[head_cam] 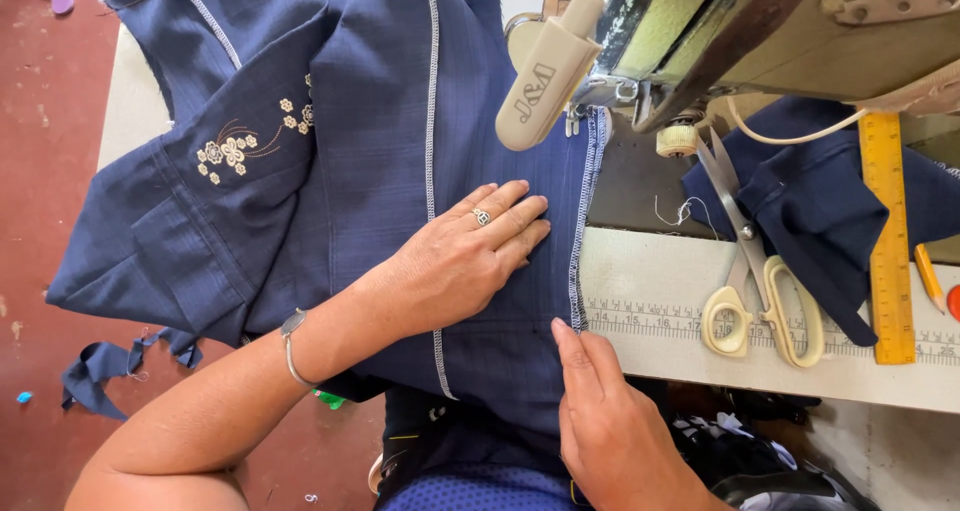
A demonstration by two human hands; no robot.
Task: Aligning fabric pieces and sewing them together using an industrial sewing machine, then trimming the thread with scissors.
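Observation:
A navy blue garment (370,131) with white overlock stitching and a cream flower embroidery (235,149) lies across the sewing table. My left hand (465,256), wearing a ring and a bracelet, presses flat on the cloth just left of the stitched edge (582,221). My right hand (605,411) pinches that edge near the table's front, thumb and fingers closed on the fabric. The edge runs up under the presser foot (573,121) of the sewing machine (740,31).
Cream-handled scissors (760,291) lie on the table right of the seam, beside a yellow ruler (887,241) and another navy cloth piece (810,201). A printed measuring scale (660,323) runs along the table front. Navy scraps (100,371) lie on the red floor at left.

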